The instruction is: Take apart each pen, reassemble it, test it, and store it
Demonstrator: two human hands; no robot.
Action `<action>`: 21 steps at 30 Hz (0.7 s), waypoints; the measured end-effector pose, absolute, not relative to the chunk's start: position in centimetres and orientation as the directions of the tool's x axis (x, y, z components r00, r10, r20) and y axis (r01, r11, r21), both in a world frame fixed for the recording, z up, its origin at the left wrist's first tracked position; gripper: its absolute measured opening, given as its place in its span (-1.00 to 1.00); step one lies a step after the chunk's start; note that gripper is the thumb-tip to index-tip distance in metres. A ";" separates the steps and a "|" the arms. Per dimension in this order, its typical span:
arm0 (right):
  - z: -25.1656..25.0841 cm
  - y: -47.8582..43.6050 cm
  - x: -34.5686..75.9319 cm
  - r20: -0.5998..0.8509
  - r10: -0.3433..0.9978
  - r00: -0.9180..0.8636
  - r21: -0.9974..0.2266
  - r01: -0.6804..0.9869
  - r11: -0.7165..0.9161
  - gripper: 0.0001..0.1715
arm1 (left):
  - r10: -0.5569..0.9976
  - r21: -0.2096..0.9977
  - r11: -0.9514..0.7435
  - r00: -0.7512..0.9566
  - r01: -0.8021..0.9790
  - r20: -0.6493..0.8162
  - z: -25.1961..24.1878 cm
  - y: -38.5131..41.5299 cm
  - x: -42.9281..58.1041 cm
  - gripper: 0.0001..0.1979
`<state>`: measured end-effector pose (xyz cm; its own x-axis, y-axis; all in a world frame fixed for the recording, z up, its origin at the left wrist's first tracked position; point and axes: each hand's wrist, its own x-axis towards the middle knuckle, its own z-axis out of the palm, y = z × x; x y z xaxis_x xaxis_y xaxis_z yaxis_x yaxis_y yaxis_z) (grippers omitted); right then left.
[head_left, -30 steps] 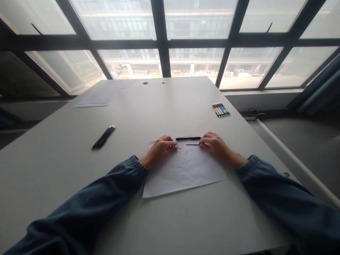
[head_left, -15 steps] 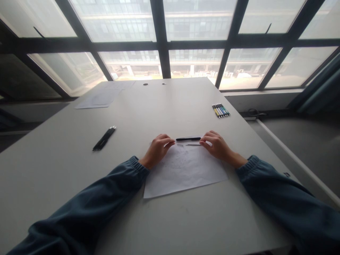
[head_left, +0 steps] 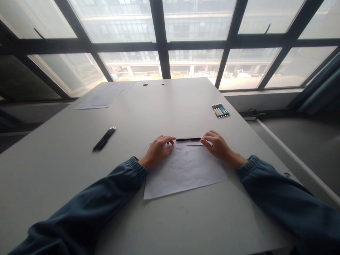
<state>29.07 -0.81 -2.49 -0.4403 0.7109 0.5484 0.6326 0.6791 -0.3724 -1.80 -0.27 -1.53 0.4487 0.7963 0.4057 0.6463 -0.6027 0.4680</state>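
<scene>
Got one white sheet of paper (head_left: 191, 177) on the pale counter (head_left: 148, 106), with one slim black pen (head_left: 188, 139) and one thin grey rod (head_left: 193, 145) near its far edge. One bundle of black pens (head_left: 104, 139) sits off left, one row of multicoloured pens (head_left: 220, 110) further back right. My left hand (head_left: 158, 149) has fingers slightly parted by the pen's left end; my right hand (head_left: 217, 146) has them loosely curled at the right ends of pen and rod. Honestly can't tell if either's gripping anything.

Dark marks (head_left: 177, 162) on the paper (head_left: 188, 180) blur beyond telling.
</scene>
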 end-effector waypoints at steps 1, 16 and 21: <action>-2.4 -0.8 29.1 0.552 0.711 -0.437 -0.375 0.631 0.679 -0.66 | 0.797 0.468 -0.602 0.448 0.648 0.405 -1.5 -0.3 -1.8 -0.67; -2.9 1.0 30.2 0.461 0.875 0.147 -0.758 0.577 0.303 -0.47 | 0.774 0.494 -0.593 0.280 0.636 0.568 -0.7 -0.8 -1.8 -0.72; -3.3 1.8 30.5 0.325 0.919 0.222 -0.851 0.492 0.182 -0.49 | 0.729 0.404 -0.619 0.301 0.673 0.615 -0.7 -0.7 -1.8 -0.57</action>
<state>30.53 1.75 -3.26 0.2220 0.9193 0.3250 0.4920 0.1822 -0.8513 -1.76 -0.72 -0.73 0.3011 0.7287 0.6151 0.6733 -0.6192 0.4040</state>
